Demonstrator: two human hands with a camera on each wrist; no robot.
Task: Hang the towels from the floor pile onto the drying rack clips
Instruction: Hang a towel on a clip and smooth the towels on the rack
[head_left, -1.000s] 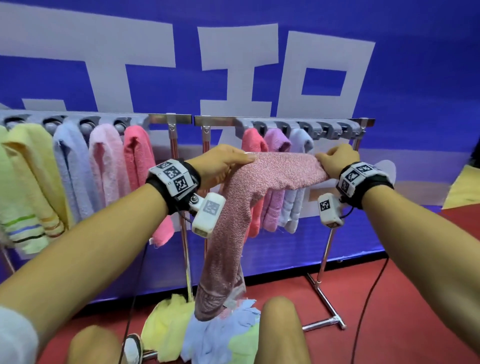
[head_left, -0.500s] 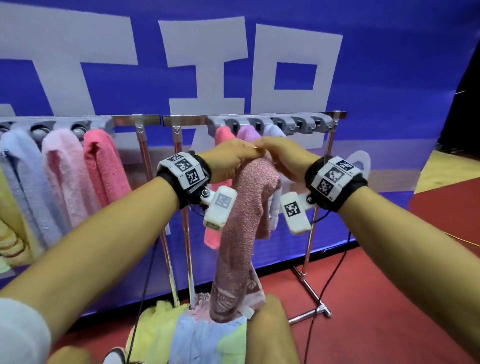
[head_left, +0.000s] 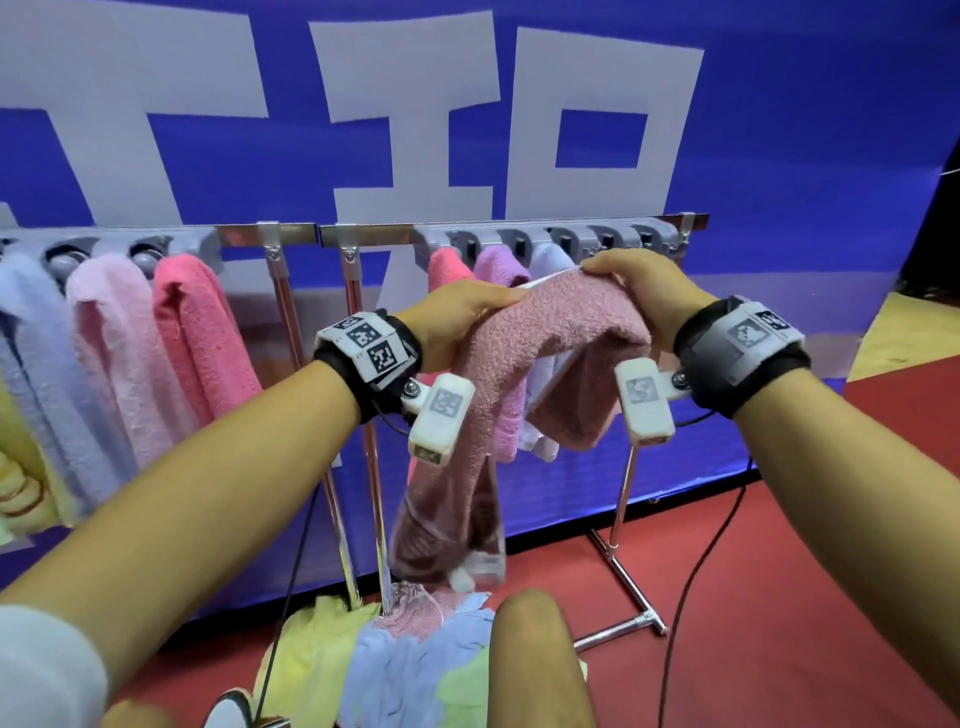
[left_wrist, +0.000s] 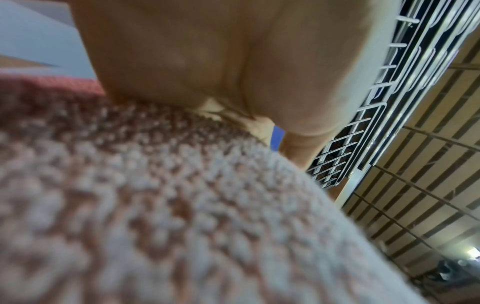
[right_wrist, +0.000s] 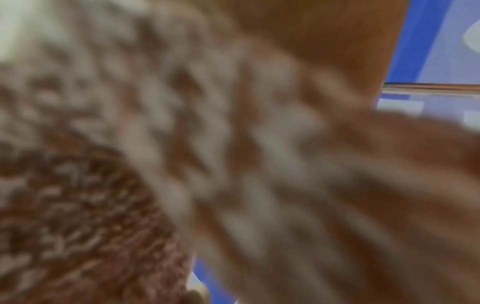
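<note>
Now both hands, left (head_left: 457, 325) and right (head_left: 636, 296), pinch the towel's (head_left: 561, 332) top edge; next, I think, push it into a free clip (head_left: 571, 240) at twelve o'clock.

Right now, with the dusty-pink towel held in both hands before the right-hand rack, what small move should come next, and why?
Probably lift the edge under the right hand up into the first empty clip, right of the lavender towel. Both hands, the left hand included, already grip the dusty-pink towel just below the clip row, and three towels fill the clips to the left.
</note>
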